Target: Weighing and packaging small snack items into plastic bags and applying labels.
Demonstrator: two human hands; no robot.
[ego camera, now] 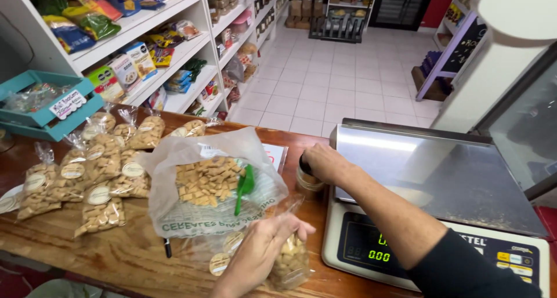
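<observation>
Cereal bag (288,262) in left hand (258,254), right hand (325,162) maybe on jar (307,182)

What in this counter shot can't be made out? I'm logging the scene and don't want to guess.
- Small jar, head view: the right hand covers its top, so the lid is hidden.
- Small bag: the left hand wraps it; the opening is unseen.
- Green scoop: its bowl sits half buried in the big cereal bag.
- Scale: the right corner is cut off by the frame edge.

left hand (255,253) low, fingers curled in grasp; right hand (324,163) extended forward, closed, forearm outstretched.
</observation>
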